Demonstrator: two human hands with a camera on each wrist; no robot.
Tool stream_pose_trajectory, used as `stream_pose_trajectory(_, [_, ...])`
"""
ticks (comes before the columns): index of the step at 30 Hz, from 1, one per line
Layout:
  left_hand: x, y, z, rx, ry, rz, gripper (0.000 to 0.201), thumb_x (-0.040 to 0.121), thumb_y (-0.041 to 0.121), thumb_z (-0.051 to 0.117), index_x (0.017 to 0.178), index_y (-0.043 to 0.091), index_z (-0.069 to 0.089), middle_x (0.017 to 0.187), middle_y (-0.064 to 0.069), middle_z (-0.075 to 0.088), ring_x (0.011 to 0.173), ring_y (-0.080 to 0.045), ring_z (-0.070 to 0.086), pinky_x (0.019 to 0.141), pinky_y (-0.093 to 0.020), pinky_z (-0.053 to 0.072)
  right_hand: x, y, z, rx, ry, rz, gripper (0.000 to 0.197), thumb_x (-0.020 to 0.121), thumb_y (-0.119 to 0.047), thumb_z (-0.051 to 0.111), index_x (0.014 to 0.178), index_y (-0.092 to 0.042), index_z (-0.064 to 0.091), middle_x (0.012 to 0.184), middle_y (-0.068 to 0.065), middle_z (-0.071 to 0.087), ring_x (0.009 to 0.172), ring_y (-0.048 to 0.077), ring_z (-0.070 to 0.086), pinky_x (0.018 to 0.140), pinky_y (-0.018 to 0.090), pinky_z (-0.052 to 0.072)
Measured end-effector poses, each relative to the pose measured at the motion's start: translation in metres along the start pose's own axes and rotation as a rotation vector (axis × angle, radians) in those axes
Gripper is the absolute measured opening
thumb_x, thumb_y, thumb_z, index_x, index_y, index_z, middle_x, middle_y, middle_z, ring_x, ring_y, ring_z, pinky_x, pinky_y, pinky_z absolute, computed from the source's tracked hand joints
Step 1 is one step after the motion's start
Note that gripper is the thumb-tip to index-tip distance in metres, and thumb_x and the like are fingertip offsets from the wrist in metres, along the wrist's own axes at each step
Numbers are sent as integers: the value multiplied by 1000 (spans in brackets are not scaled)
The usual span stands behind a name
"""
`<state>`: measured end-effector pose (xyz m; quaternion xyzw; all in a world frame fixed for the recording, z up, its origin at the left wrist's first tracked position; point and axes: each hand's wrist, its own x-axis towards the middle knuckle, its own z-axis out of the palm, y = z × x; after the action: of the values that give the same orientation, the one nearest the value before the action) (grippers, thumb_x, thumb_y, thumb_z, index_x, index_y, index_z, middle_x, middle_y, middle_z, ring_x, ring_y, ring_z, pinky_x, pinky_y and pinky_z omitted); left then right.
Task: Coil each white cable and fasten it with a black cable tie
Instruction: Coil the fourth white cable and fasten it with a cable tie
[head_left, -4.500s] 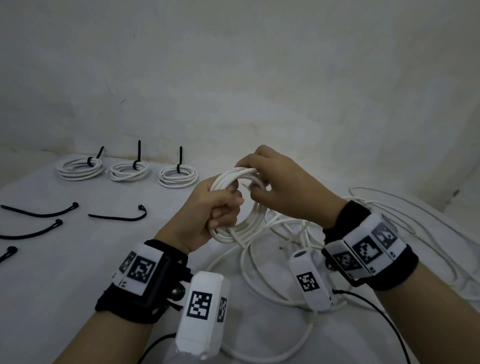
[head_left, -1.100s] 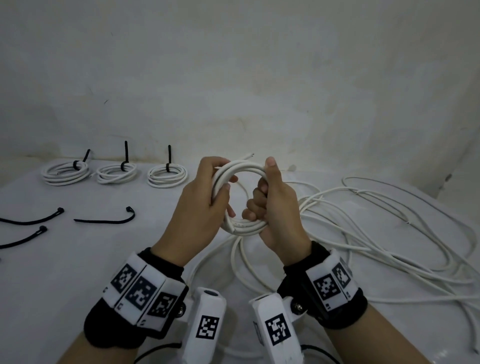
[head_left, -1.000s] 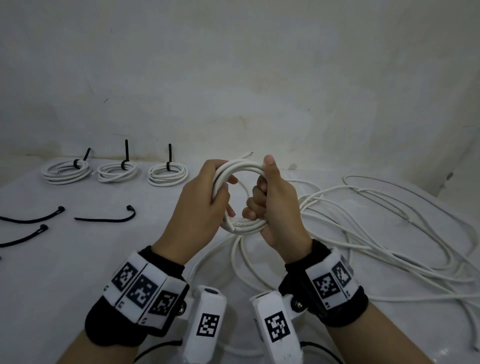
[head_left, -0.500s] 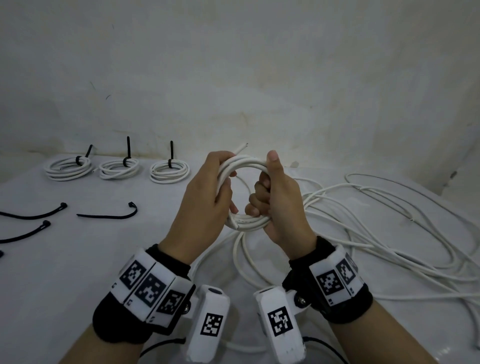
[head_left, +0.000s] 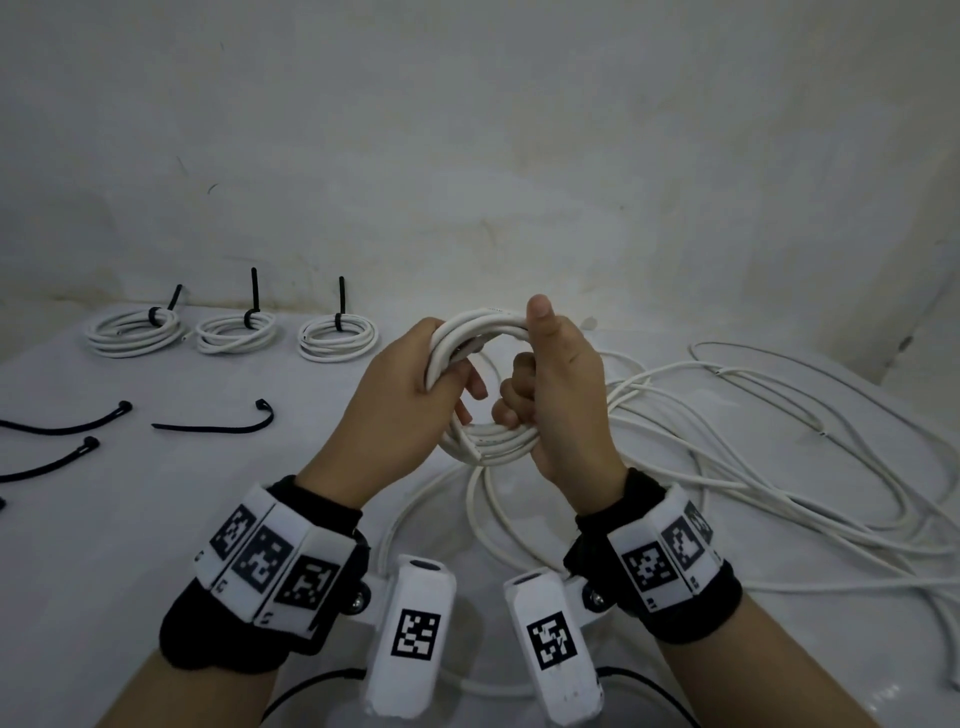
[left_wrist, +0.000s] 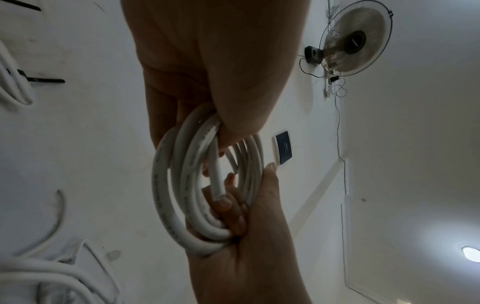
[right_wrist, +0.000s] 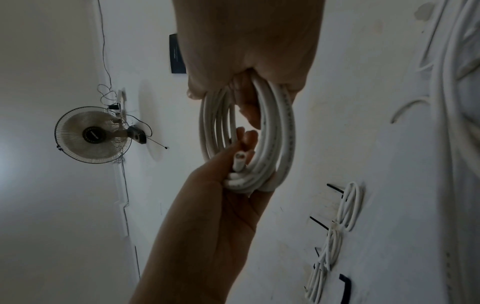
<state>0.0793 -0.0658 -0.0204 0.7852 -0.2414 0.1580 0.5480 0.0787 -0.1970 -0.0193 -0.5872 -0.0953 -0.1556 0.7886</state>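
Observation:
I hold a white cable coil (head_left: 493, 441) upright above the table with both hands. My left hand (head_left: 441, 379) grips its left side, fingers curled through the ring. My right hand (head_left: 524, 384) grips the right side, its thumb pressed on the top turns. In the left wrist view the coil (left_wrist: 179, 205) hangs between my left hand (left_wrist: 221, 131) and my right hand (left_wrist: 233, 216), and a cut cable end (left_wrist: 218, 193) lies inside the ring. The right wrist view shows the coil (right_wrist: 275, 133) and that cable end (right_wrist: 239, 159). Loose black cable ties (head_left: 213, 423) lie at the left.
Three tied coils (head_left: 337, 338) stand in a row along the back left, by the wall. More black ties (head_left: 52, 462) lie near the left edge. Several loose white cables (head_left: 779, 467) sprawl over the right half of the table and under my wrists.
My right hand has moved from over the top of the coil to gripping its right side. The cable end that stuck up above the coil now lies flat along the top.

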Motion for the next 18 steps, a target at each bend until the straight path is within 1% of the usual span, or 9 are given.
stream_pose_trajectory(2, [1,-2,-1,7,4,-8,14,97,9,46,104,12,59,72,4,67,55,-9,63,53,-12,45,0,1,1,5,2,-9,45,76,-54,54,92,-12,51,43,-7,27,35,10,24,39,22,30])
stream_pose_trajectory(3, [1,-2,-2,6,7,-11,14,97,10,46,103,11,59,71,4,66,54,-8,63,52,-12,44,1,2,1,8,-2,-12,46,76,-54,55,95,-12,53,44,-6,26,36,10,24,39,22,30])
stream_pose_trajectory(4, [2,-3,-2,3,9,-12,14,97,10,47,102,10,60,70,3,67,54,-8,62,52,-11,44,1,2,1,13,-10,-13,44,76,-53,55,92,-12,54,44,-5,26,36,10,23,39,22,29])
stream_pose_trajectory(7, [2,-3,-2,-17,18,-9,14,98,12,47,100,8,60,68,1,66,52,-7,62,51,-11,44,1,1,2,41,-2,-1,38,77,-51,55,77,-14,51,44,-5,23,36,10,22,38,21,28])
stream_pose_trajectory(11, [2,-3,3,-54,43,-16,15,98,11,45,100,5,59,66,1,63,48,-7,59,49,-12,43,0,2,2,36,39,34,46,76,-53,54,65,-9,51,40,-4,25,35,10,24,38,21,30])
stream_pose_trajectory(15, [4,-5,1,-118,41,-41,17,98,8,44,98,3,60,60,5,59,49,-10,58,51,-18,47,0,-1,2,75,5,80,48,72,-56,54,64,-8,49,41,-4,24,36,10,24,39,22,32])
stream_pose_trajectory(18, [5,-4,-3,-216,-11,-81,18,98,6,44,94,3,61,55,5,55,48,-12,55,53,-22,49,-1,-3,2,86,-14,79,49,71,-57,53,65,-8,49,41,-4,23,36,10,24,39,22,33])
